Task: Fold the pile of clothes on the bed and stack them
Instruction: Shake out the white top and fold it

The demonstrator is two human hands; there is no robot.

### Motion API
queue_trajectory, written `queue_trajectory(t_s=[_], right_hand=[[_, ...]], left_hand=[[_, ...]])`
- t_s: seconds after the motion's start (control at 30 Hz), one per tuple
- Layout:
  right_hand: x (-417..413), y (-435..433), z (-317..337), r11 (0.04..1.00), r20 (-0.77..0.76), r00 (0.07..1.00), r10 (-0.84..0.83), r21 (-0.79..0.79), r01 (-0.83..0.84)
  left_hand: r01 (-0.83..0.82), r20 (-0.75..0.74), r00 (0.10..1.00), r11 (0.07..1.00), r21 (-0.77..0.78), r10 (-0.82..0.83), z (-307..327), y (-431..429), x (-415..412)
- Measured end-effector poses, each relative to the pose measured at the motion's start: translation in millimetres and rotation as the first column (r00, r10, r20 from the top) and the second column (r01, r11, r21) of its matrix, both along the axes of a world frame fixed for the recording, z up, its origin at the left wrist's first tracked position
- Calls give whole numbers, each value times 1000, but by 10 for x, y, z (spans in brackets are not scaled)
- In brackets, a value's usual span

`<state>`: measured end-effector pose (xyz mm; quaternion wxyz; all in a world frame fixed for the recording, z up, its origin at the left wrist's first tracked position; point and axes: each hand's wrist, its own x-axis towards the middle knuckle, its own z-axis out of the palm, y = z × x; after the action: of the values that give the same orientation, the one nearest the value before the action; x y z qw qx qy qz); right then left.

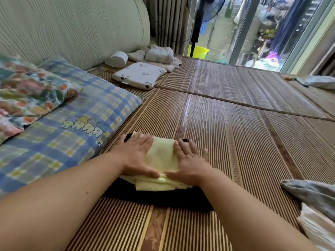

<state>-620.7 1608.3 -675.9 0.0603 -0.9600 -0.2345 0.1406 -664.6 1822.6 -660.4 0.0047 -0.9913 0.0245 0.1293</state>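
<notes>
A folded pale yellow garment [161, 156] lies on top of a folded black garment [163, 198] on the bamboo bed mat [235, 142]. My left hand [136, 156] presses flat on the yellow garment's left side, fingers straight. On its right side my right hand [190, 160] presses flat too. The thumbs nearly meet at the near edge. Grey and pale unfolded clothes [315, 205] lie at the right edge of the view.
A blue plaid pillow [68, 131] and a floral one [23, 91] lie to the left against a padded headboard. At the far end sit a small white pillow [139, 75], folded light clothes [157, 55] and a tissue roll [117, 58]. A fan stand and window are beyond.
</notes>
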Motion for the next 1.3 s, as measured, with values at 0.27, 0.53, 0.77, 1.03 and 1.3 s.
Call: queue_trajectory(t_s=[0.27, 0.53, 0.77, 1.03, 1.3], right_hand=[[-110, -125, 149, 998, -69, 998, -13, -58, 9], [-1077, -1503, 505, 949, 111, 968, -227, 248, 194], [-1801, -3278, 699, 889, 165, 884, -438, 223, 399], [-2196, -4610, 513, 740, 52, 746, -664, 184, 647], [-2169, -4252, 401, 782, 48, 798, -601, 244, 574]], left_hand=[[-202, -220, 956, 979, -2, 197, 164, -429, -127], [186, 175, 976, 920, -345, -132, 212, -1704, -943], [420, 144, 908, 839, -347, -394, 302, -3319, -1299], [437, 118, 898, 829, -350, -424, 247, -4551, -1369], [416, 134, 909, 834, -364, -395, 663, -4772, -1029]])
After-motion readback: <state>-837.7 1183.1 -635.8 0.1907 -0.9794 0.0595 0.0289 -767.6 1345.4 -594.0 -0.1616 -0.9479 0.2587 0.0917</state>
